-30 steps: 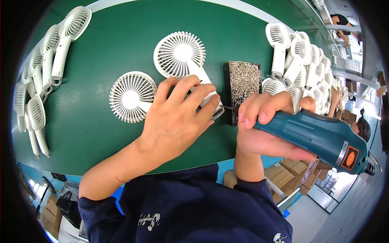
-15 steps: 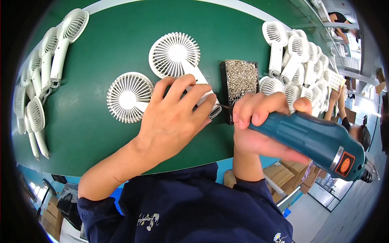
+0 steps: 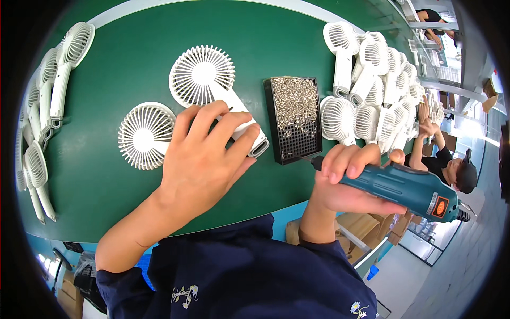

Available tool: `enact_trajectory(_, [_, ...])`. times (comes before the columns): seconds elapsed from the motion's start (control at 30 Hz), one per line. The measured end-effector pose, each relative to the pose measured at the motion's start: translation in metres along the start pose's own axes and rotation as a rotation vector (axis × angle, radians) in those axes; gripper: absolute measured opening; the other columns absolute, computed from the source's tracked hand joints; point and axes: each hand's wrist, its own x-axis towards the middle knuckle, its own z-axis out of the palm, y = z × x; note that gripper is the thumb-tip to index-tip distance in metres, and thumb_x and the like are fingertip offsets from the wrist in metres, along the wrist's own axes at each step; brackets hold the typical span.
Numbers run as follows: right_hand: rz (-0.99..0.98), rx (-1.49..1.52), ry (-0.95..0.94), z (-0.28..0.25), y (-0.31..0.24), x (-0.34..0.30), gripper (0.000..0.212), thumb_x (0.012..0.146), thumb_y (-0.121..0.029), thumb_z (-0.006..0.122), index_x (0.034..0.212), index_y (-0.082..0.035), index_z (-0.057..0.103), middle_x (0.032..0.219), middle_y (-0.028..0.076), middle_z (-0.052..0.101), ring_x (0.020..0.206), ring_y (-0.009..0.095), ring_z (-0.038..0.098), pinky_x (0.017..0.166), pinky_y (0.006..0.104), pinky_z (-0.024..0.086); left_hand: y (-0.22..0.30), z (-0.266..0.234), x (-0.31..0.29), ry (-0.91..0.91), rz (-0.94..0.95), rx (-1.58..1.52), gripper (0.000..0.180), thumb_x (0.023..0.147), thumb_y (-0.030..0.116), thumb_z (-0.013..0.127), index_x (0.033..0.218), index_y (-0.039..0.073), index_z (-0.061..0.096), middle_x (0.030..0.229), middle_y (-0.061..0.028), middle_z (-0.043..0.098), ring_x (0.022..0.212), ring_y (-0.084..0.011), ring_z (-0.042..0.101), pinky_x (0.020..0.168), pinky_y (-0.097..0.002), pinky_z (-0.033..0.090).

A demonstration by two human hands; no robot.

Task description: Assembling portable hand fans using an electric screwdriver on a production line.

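Two hands busy: left hand (image 3: 204, 159) flat over the handle of a white handheld fan (image 3: 215, 93), fingers spread and pressing it to the green table (image 3: 133, 53), not wrapped round it. Right hand (image 3: 345, 181) closed round a teal electric screwdriver (image 3: 404, 189), bit pointing left at the near edge of the black screw tray (image 3: 294, 119), just beside it, contact not clear. Fan lying face up, head away from the body, handle end by the tray. Loose round grille (image 3: 146, 135) left of the left hand, touching nothing. Looks like screw pickup, fastening on the handle not yet begun. Next move probably: seat a screw on the bit, swing across to the handle, keep it pinned, drive straight. More fans piled right (image 3: 372, 80) and lined up far left (image 3: 48, 90).
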Motion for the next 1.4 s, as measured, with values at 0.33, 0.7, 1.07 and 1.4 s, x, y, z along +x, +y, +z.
enact_trajectory(0.33, [0.033, 0.038, 0.051, 0.002, 0.009, -0.006, 0.081, 0.08, -0.083, 0.034, 0.127, -0.016, 0.034, 0.07, 0.011, 0.05, 0.047, 0.02, 0.051, 0.041, 0.0326, 0.043, 0.0, 0.0, 0.001, 0.013, -0.002, 0.002, 0.048, 0.059, 0.014, 0.08, 0.104, 0.009, 0.063, 0.111, -0.004, 0.057, 0.103, -0.0285, 0.051, 0.084, -0.0444, 0.042])
enact_trajectory(0.7, [0.054, 0.182, 0.06, 0.049, -0.012, 0.005, 0.061, 0.092, -0.062, 0.044, 0.124, -0.01, 0.042, 0.07, 0.002, 0.047, 0.042, 0.009, 0.044, 0.038, 0.0231, 0.038, 0.007, 0.009, -0.01, 0.156, 0.132, -0.425, 0.032, 0.056, 0.016, 0.083, 0.084, 0.008, 0.07, 0.08, 0.0002, 0.054, 0.078, -0.0196, 0.052, 0.076, -0.0387, 0.036])
enact_trajectory(1.07, [0.109, 0.165, -0.002, 0.053, -0.007, 0.004, 0.065, 0.092, -0.065, 0.042, 0.124, -0.009, 0.039, 0.068, 0.003, 0.047, 0.04, 0.009, 0.042, 0.034, 0.0226, 0.036, 0.007, 0.004, -0.011, 0.041, 0.062, -0.508, 0.017, 0.063, 0.011, 0.079, 0.076, 0.01, 0.067, 0.076, 0.0017, 0.052, 0.076, -0.0164, 0.052, 0.081, -0.0374, 0.034])
enact_trajectory(1.4, [0.04, 0.098, -0.087, 0.054, 0.001, 0.001, 0.073, 0.087, -0.07, 0.045, 0.129, -0.011, 0.038, 0.069, 0.004, 0.048, 0.04, 0.014, 0.043, 0.038, 0.0266, 0.037, 0.007, -0.013, -0.003, 0.016, 0.001, -0.303, 0.047, 0.059, 0.017, 0.082, 0.103, 0.01, 0.068, 0.094, -0.0016, 0.056, 0.091, -0.0214, 0.053, 0.083, -0.0406, 0.036])
